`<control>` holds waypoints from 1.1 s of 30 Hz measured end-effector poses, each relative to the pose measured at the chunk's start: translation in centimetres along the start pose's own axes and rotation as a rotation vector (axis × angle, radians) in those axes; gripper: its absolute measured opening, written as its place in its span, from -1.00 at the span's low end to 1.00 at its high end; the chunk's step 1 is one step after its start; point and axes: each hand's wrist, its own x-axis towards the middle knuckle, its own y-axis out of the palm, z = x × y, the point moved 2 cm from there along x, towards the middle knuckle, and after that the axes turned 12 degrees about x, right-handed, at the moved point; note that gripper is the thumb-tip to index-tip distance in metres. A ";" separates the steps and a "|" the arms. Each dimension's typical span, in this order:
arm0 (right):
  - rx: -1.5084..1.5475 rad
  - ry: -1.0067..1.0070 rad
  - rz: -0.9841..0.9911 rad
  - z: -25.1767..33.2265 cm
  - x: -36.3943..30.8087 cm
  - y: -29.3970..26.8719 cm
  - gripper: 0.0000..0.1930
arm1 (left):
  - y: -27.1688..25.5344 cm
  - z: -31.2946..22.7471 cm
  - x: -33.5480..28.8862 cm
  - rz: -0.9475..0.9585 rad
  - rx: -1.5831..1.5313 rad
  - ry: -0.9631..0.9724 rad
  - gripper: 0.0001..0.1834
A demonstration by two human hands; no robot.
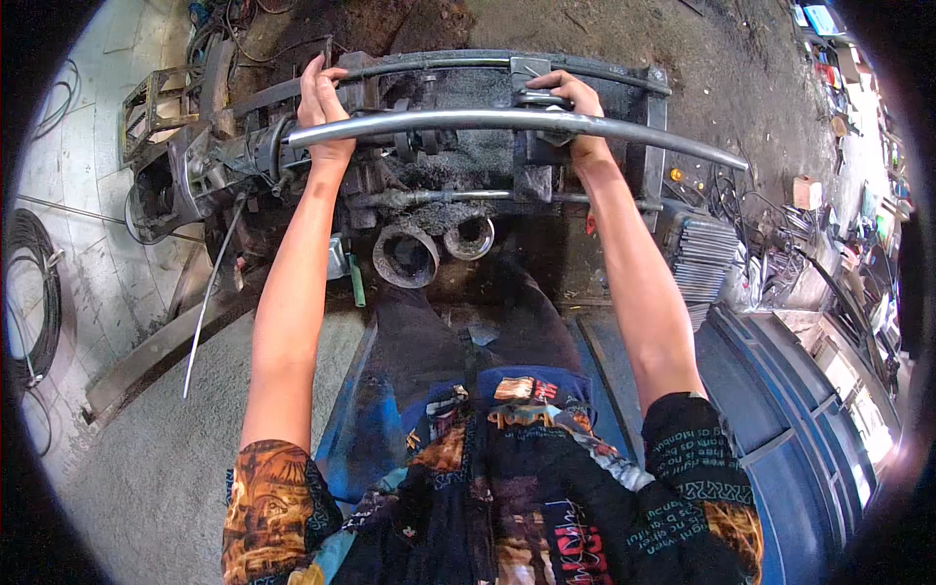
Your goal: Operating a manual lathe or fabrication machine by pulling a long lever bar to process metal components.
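Observation:
A long, polished metal tube (439, 120) runs crosswise in front of me, over an old, grimy machine with a chuck-like end and two long rails (439, 197). My left hand (325, 112) is under the tube near its left end. The tube lies across the palm, and the fingers curve up on the far side. My right hand (577, 102) holds the tube right of its middle, fingers bent over toward a dark block (532, 183) on the rails. The tube hides part of each palm. Its right end (736, 164) sticks out past the machine.
Below the near rail are two round metal rings (406, 257). A thin rod (213, 297) slants down at the left, beside a black coiled hose (37, 292) on tiles. A ribbed metal stack (704, 258) stands at right, above blue metal panels (780, 419). Clutter lines the far right.

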 end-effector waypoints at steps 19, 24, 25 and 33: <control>-0.506 0.107 -0.651 -6.3 -18.5 -2.0 -0.74 | -0.9 -0.3 -0.2 0.016 0.117 -0.026 -0.54; -0.861 0.212 -0.817 -9.5 -18.7 -6.4 -0.54 | -4.0 -2.0 -3.4 -0.028 0.194 0.009 -0.63; -0.859 0.236 -0.830 -10.2 -18.2 -6.9 -0.51 | -5.0 -2.8 -5.0 -0.090 0.223 0.071 -0.66; -0.950 0.180 -0.719 -10.2 -18.4 -7.9 -0.56 | -12.6 -3.4 -19.7 0.084 0.550 -0.142 -0.69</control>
